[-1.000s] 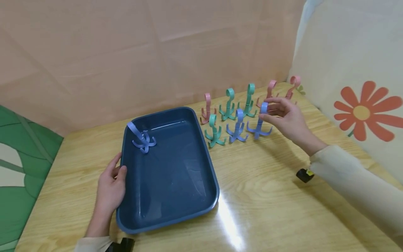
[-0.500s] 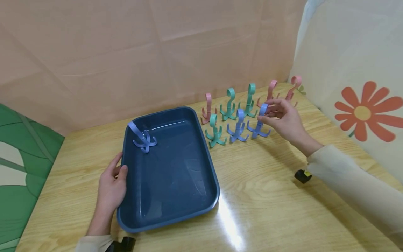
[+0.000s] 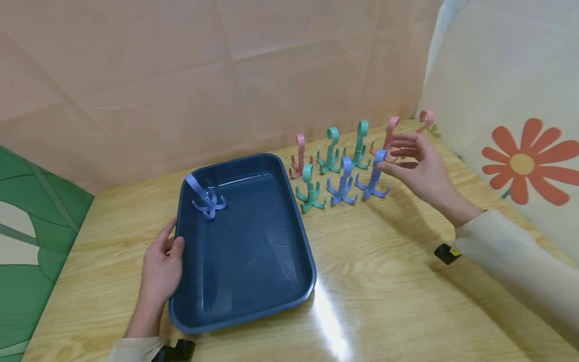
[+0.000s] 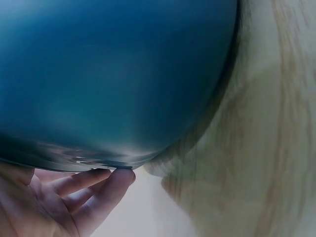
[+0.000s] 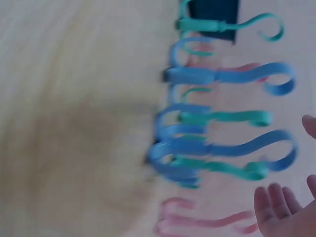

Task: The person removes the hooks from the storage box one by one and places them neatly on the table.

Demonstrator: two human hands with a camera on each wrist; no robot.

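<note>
My left hand (image 3: 160,271) holds the left side of a dark blue tray (image 3: 312,266), thumb at the rim and fingers against the outer wall (image 4: 113,89). Inside the tray, a blue multi-prong hook (image 3: 209,202) leans on the left wall. My right hand (image 3: 420,168) is spread beside the curved top of an upright blue hook (image 3: 374,176); the right wrist view shows a gap between its fingers (image 5: 276,202) and that hook (image 5: 247,143). Beside it stand another blue hook (image 3: 344,183) and a green hook (image 3: 310,191).
Behind stand a pink hook (image 3: 300,156), two green hooks (image 3: 331,151) and two more pink hooks, one (image 3: 391,130) partly covered by my right hand. The wooden table (image 3: 384,291) meets a peach cloth backdrop (image 3: 181,90) and a flower-printed wall (image 3: 534,161).
The right hand has opened and drawn slightly right from the front-right blue hook, which stands a little straighter. The left hand and tray have stayed put.
</note>
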